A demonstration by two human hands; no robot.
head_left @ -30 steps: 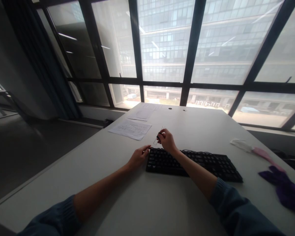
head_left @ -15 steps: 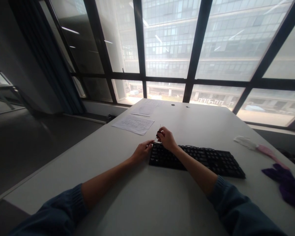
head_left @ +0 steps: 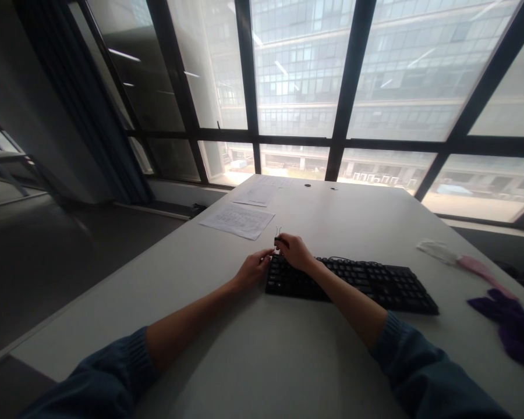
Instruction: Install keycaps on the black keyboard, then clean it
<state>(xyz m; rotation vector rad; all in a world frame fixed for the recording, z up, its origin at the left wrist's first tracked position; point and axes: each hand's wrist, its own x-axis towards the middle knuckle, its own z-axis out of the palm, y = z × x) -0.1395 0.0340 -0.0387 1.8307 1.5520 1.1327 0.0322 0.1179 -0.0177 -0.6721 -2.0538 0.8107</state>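
A black keyboard (head_left: 367, 281) lies on the white table (head_left: 262, 355). My right hand (head_left: 294, 251) hovers over the keyboard's left end, its fingers pinched on a small wire key puller (head_left: 278, 237) that stands upright above the corner keys. My left hand (head_left: 253, 269) rests on the table against the keyboard's left edge, fingers curled and touching that edge. Both sleeves are dark blue.
Two printed paper sheets (head_left: 238, 219) lie beyond the hands. A purple glove (head_left: 509, 326) and a pink and white item (head_left: 458, 259) lie at the right. Large windows with dark frames (head_left: 340, 110) stand behind the table. The table's left edge drops to dark floor.
My right hand has sunk slightly toward the keyboard's left corner and the puller now stands more upright. My left hand has closed in on the keyboard's edge. The view has shifted a little.
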